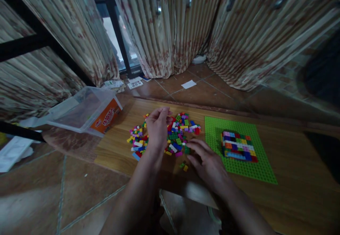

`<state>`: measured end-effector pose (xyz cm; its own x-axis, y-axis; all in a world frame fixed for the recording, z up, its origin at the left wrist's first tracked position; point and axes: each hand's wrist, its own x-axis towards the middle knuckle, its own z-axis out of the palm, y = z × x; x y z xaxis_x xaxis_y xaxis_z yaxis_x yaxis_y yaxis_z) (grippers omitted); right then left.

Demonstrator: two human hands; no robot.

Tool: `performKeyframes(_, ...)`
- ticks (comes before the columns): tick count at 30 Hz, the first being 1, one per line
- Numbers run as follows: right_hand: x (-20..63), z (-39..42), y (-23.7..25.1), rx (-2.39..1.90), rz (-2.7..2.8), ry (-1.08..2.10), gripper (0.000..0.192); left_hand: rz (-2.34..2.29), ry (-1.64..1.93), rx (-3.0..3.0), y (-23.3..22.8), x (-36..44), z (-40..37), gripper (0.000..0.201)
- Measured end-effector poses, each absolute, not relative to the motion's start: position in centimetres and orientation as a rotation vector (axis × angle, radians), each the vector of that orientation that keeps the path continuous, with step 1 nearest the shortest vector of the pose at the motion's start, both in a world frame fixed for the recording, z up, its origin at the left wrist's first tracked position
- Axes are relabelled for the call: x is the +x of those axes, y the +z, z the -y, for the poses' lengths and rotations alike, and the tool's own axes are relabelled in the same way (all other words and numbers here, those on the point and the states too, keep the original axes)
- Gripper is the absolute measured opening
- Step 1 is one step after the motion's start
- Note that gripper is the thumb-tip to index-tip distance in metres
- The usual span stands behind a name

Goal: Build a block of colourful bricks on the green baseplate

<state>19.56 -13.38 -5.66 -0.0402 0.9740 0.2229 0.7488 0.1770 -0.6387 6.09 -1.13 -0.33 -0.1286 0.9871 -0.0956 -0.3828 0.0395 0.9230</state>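
My left hand [157,125] hovers over the middle of a pile of toy building bricks [174,135], its fingers drawn together in a pinch. Whatever may be between those fingertips is too small or hidden to make out. At the pile's right edge, my right hand [208,158] reaches in with its fingers bent and apart, close to a dark green brick [187,150]; contact is unclear. Right of this hand lies a green studded baseplate [212,125]. On it stands a low, multicoloured block of joined bricks [239,145].
The wooden table [114,157] carries all the bricks, with a loose yellow brick [185,168] near its front edge. A clear plastic bin [85,111] with an orange label sits at the left end. Striped curtains [170,33] hang behind, and white paper [188,84] lies on the tiled floor.
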Motion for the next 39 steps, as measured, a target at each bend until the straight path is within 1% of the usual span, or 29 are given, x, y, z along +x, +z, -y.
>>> performKeyframes(3, 19.2, 13.1, -5.9, -1.656, 1.864, 0.504, 0.034, -1.043, 1.421, 0.792, -0.3, 5.8, 1.1, 0.018)
performKeyframes(8, 19.0, 12.7, -6.1, -1.691, 1.859, 0.503, 0.034, -1.021, 1.417, 0.768, -0.3, 5.4, 1.0, 0.016)
performKeyframes(14, 18.5, 13.1, -6.3, -1.696, 1.770, 0.348, 0.024, -1.021, 1.413, 0.756, -0.5, 5.1, 0.8, 0.018)
performKeyframes(19, 17.8, 13.4, -6.2, -1.587, 1.876, 0.408, 0.022, -1.007, 1.442, 0.744, -0.3, 4.6, 0.5, 0.016)
performKeyframes(28, 16.9, 12.7, -6.8, -1.683, 1.901, 0.362, 0.019, -0.995, 1.409, 0.666, 0.0, 3.8, 0.5, 0.019)
performKeyframes(36, 18.3, 12.7, -6.1, -1.647, 1.837, 0.481, 0.019, -1.005, 1.398, 0.685, -0.1, 3.8, 0.3, 0.017)
performKeyframes(39, 18.9, 12.8, -5.8, -1.652, 1.842, 0.478, 0.018, -1.021, 1.393, 0.685, -0.1, 3.8, 0.3, 0.016)
